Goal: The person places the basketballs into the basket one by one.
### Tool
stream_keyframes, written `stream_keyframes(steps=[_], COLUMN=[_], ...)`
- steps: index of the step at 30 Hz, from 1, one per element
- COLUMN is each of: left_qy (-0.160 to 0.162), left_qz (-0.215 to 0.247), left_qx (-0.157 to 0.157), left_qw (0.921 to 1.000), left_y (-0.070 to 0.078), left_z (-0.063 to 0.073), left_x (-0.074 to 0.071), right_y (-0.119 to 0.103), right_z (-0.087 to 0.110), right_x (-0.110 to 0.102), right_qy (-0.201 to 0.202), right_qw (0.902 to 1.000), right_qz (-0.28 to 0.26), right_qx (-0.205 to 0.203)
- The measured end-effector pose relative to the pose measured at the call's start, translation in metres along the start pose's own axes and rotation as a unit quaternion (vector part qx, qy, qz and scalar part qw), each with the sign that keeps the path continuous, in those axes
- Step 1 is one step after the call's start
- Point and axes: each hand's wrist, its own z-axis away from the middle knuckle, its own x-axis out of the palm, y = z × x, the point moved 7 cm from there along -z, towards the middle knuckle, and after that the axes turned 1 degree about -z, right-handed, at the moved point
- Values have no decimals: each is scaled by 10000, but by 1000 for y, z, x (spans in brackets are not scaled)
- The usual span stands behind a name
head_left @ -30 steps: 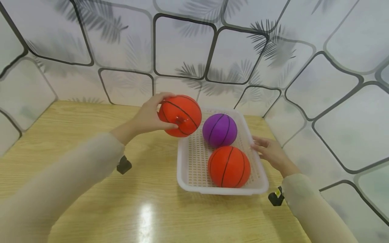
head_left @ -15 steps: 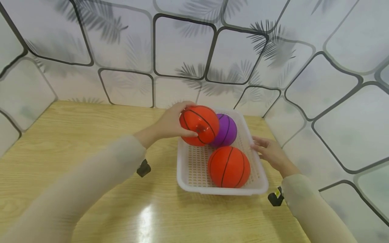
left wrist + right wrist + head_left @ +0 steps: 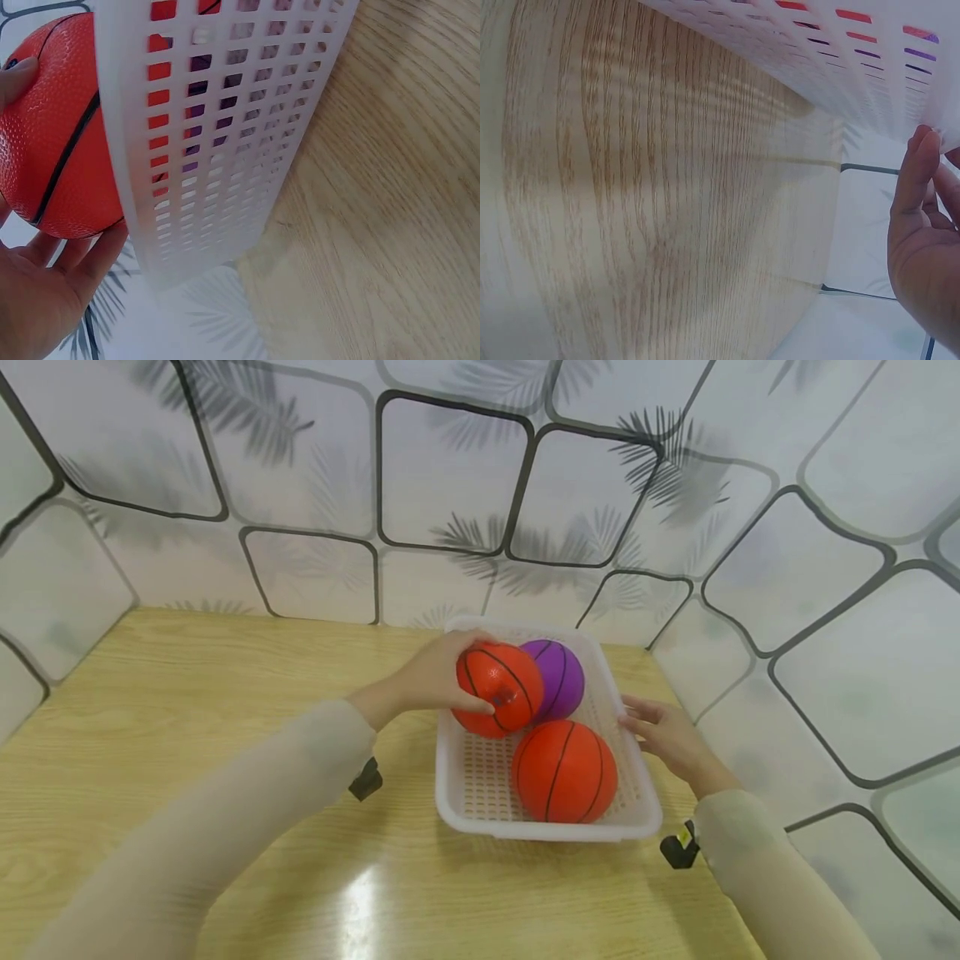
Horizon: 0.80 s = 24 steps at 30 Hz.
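My left hand grips a red ball with black seam lines, thumb on its near side, over the left part of a white plastic basket. In the left wrist view the held ball overlaps the basket rim, with fingers beneath it. A purple ball lies in the basket behind it, partly hidden. Another red ball sits at the basket's near end. At the right rim, the extended fingers of my right hand touch the basket; the right wrist view has the fingertips right at the rim.
The basket stands on a wood-grain table near its right side. Patterned walls rise behind the table and along its right. Dark wrist-worn devices hang under both sleeves.
My left hand has carried the red ball to the right and then lower, from beside the basket to inside its left edge, now partly covering the purple ball. The right hand has stayed put.
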Motion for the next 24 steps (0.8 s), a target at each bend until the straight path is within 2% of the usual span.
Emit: stream_keyframes(steps=[6, 11, 16, 19, 24], left_qy=[-129, 22, 111, 208, 348], left_qz=[28, 160, 243, 190, -53], left_qx=[-118, -59, -285, -409, -428], left_qw=[9998, 9999, 9992, 9988, 9985], left_y=[-1, -1, -6, -8, -12], left_z=[0, 1, 7, 11, 17], left_x=[10, 14, 23, 27, 31], right_y=[0, -2, -1, 0, -1], right_z=[0, 0, 0, -1, -1], right_x=[0, 0, -1, -1, -1], right_qy=[-6, -18, 12, 29, -8], right_qw=[10000, 10000, 10000, 10000, 10000], right_qz=[25, -36, -37, -23, -19], right_qx=[-7, -67, -8, 10, -4])
